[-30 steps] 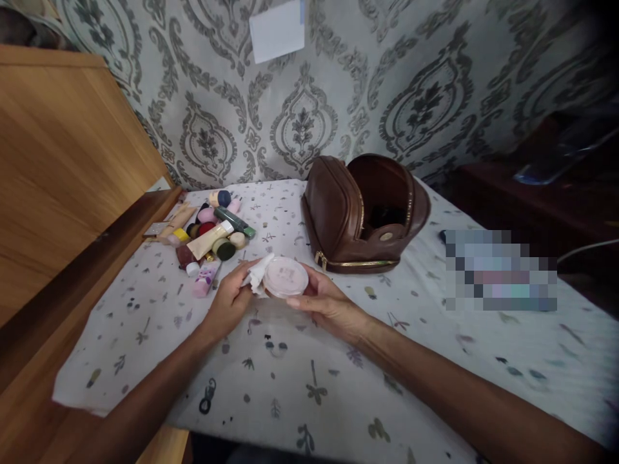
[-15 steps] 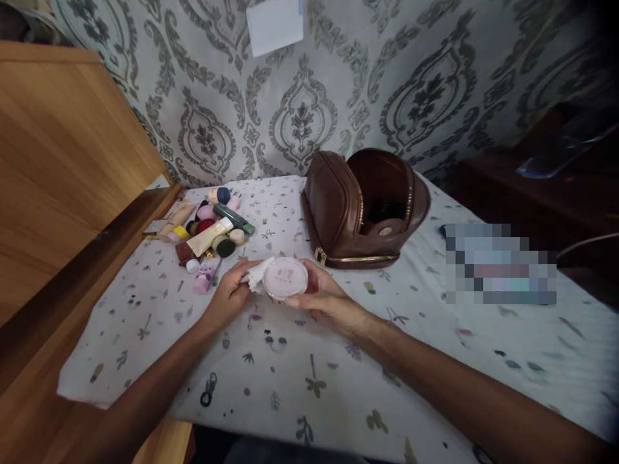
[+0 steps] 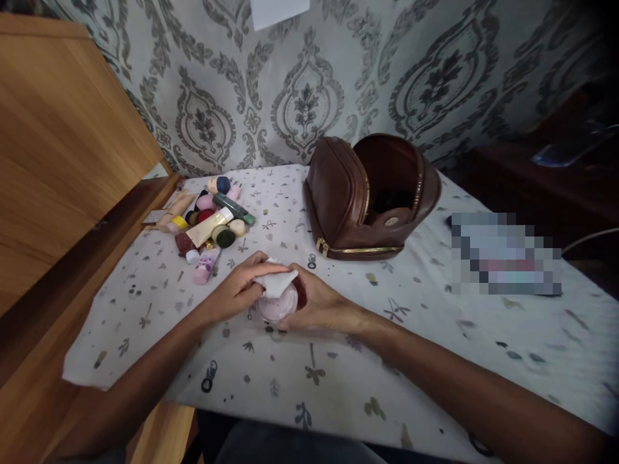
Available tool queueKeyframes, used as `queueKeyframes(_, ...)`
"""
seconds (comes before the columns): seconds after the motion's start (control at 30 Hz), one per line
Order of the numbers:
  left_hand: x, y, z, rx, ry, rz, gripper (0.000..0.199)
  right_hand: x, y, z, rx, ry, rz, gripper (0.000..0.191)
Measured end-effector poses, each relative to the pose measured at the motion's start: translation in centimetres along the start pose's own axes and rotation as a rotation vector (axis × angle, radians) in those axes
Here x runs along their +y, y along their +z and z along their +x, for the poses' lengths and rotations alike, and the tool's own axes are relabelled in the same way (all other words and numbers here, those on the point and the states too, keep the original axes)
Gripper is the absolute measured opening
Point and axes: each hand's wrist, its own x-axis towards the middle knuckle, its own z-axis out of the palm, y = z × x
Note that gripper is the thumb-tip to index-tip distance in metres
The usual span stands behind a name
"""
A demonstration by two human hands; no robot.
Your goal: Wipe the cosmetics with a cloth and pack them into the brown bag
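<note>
My right hand [image 3: 322, 301] grips a round, pale pink compact [image 3: 276, 308] with a clear rim, from its right side. Held in my left hand [image 3: 242, 287] is a white tissue [image 3: 279, 282], which lies over the upper part of the compact's face. The left fingers stretch across the tissue and press it there. Both hands are just above the patterned cloth, near the middle of the view. To the left of my left hand lies a pink tube [image 3: 207, 265] at the near edge of a pile of cosmetics [image 3: 207, 225].
A brown cosmetic bag [image 3: 338, 200] stands with its zipped top gaping behind my right hand. At the right lies a blurred-out flat object [image 3: 505, 258]. A wooden panel [image 3: 72, 116] borders the left side, and a patterned curtain or wall [image 3: 309, 84] rises behind.
My left hand has moved right and brought the tissue from beside the compact onto its face. The compact has come slightly lower and nearer. The camera view has tilted down a little.
</note>
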Motion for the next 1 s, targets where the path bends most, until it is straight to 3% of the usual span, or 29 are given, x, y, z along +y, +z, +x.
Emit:
queueKeyframes(0.07, 1.0, -0.7, 0.0, -0.118, -0.019, 0.019, 0.049, 0.2, 0.0, 0.1, 0.025, 0.004, 0.005, 0.07)
queueKeyframes(0.13, 1.8, -1.3, 0.0, -0.234, -0.024, 0.045, 0.062, -0.1, -0.1, 0.1, 0.022, -0.005, 0.004, 0.073)
queueKeyframes(0.23, 2.5, -1.8, -0.1, -0.376, -0.044, 0.118, 0.09, -1.0, -0.2, 0.0, -0.098, -0.024, 0.041, 0.069)
queueKeyframes(0.33, 2.8, -1.5, -0.4, -0.418, -0.076, 0.217, 0.095, -1.8, -0.2, -0.2, -0.207, 0.018, 0.072, 0.059)
queueKeyframes(0.5, 2.6, -0.6, -0.7, -0.3, -0.072, 0.229, 0.084, -1.7, -0.2, -0.3, -0.161, 0.068, 0.195, 0.059)
queueKeyframes(0.73, 1.2, 0.3, -0.4, 0.098, -0.033, 0.065, 0.078, -1.2, 0.0, -0.2, -0.145, 0.046, 0.48, 0.055)
queueKeyframes(1.0, 0.4, 1.0, -0.7, 0.165, 0.042, 0.089, 0.067, -1.3, -0.1, -0.1, -0.091, 0.072, 0.439, 0.041)
